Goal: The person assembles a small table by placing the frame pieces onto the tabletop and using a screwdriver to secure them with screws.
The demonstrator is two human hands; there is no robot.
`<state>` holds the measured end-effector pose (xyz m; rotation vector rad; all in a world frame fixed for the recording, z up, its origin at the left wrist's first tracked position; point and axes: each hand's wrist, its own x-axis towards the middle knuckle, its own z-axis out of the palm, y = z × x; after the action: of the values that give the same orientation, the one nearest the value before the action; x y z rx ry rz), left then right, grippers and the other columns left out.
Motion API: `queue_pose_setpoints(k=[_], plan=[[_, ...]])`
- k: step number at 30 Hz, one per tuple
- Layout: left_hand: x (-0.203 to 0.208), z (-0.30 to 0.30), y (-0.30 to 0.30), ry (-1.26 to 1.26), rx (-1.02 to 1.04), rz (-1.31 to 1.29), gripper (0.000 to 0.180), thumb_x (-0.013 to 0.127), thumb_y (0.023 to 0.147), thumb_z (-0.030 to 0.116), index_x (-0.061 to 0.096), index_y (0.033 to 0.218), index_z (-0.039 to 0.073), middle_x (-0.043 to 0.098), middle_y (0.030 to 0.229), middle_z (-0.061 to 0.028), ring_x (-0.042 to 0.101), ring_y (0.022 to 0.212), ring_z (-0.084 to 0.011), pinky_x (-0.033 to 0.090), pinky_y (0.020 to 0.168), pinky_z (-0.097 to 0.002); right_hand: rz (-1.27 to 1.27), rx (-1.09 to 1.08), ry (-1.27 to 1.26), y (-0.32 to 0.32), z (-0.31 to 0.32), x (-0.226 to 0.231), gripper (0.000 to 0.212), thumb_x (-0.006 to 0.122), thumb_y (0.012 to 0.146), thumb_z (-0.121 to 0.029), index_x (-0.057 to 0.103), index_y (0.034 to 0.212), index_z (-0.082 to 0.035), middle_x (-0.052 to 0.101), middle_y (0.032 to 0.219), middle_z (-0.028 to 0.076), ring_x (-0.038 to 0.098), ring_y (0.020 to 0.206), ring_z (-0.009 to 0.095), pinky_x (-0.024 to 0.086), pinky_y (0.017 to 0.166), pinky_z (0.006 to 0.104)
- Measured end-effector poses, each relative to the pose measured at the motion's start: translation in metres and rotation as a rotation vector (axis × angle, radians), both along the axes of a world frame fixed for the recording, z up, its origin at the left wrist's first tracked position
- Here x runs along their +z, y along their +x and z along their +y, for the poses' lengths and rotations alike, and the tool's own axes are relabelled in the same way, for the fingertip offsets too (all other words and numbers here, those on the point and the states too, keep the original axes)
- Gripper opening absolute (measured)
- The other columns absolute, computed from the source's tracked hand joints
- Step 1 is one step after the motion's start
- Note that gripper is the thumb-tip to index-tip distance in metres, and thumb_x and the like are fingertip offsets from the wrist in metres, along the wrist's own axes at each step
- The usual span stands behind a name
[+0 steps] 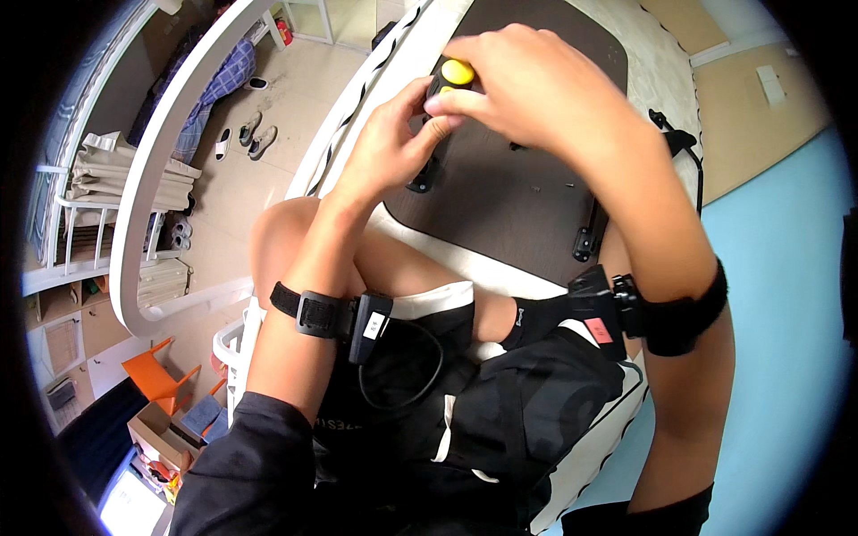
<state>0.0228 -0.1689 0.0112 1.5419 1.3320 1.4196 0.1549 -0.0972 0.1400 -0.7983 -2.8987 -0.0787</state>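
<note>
My left hand [393, 138] and my right hand [514, 85] meet over the far left edge of a dark brown board [500, 205]. Between them is a small black tool with a rounded yellow end [458, 72]; its exact kind is hidden by the fingers. The right thumb and fingers close round it from the right, while the left fingers and thumb grip its black lower side. A black bracket [420, 181] shows on the board below my left hand. Another black bracket with a bar [585, 241] sits at the board's near right corner.
The board lies on a white mattress [429, 234] with my bent legs before it. A curved white rail [134, 179] borders the raised bed at left. Far below are floor, shoes [261, 143] and an orange chair [156, 375]. Black cables [697, 179] lie at right, near a blue wall [778, 295].
</note>
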Motion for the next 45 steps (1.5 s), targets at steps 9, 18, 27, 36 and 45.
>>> queue_pose_setpoints(k=[9,18,27,36,45], plan=[[-0.012,0.007,0.003,0.120,0.044,0.003,0.044,0.072,0.086,0.018,0.055,0.122,0.000,0.067,0.106,-0.0148,0.064,0.104,-0.0230,0.049,0.091,-0.0344,-0.061,-0.228,0.065,-0.009,-0.006,0.000,0.047,0.059,0.088,-0.045,0.071,0.079,-0.001,0.066,0.072,0.021,0.066,0.073,0.039,0.055,0.071,0.0418],[-0.010,0.007,0.006,0.186,0.127,0.006,0.045,0.074,0.084,0.014,0.055,0.122,-0.001,0.068,0.100,-0.0131,0.066,0.098,-0.0219,0.049,0.089,-0.0325,-0.141,-0.072,0.003,-0.007,0.000,0.012,0.019,0.060,0.080,-0.015,0.070,0.078,0.001,0.066,0.076,0.024,0.068,0.073,0.038,0.055,0.068,0.0426],[-0.011,0.000,0.002,0.107,0.089,-0.052,0.045,0.074,0.083,0.015,0.057,0.121,-0.002,0.068,0.103,-0.0138,0.064,0.100,-0.0213,0.048,0.091,-0.0327,-0.054,-0.070,-0.183,-0.008,-0.005,0.019,0.019,0.065,0.083,-0.018,0.067,0.085,0.000,0.066,0.076,0.021,0.065,0.074,0.040,0.054,0.066,0.0437],[0.004,-0.001,0.001,0.049,0.056,-0.056,0.036,0.067,0.085,0.005,0.056,0.119,0.000,0.067,0.100,-0.0138,0.065,0.097,-0.0198,0.050,0.086,-0.0312,0.006,0.011,-0.107,-0.012,-0.006,0.008,0.029,0.068,0.082,-0.028,0.066,0.091,-0.001,0.066,0.087,0.022,0.063,0.085,0.042,0.051,0.075,0.0458],[-0.001,-0.001,0.007,0.173,0.118,0.035,0.034,0.071,0.083,0.014,0.056,0.110,0.000,0.064,0.084,-0.0161,0.060,0.066,-0.0242,0.048,0.064,-0.0334,-0.101,-0.226,0.112,-0.022,-0.021,0.002,0.040,0.064,0.087,-0.032,0.065,0.070,0.004,0.064,0.070,0.023,0.065,0.068,0.039,0.053,0.064,0.0431]])
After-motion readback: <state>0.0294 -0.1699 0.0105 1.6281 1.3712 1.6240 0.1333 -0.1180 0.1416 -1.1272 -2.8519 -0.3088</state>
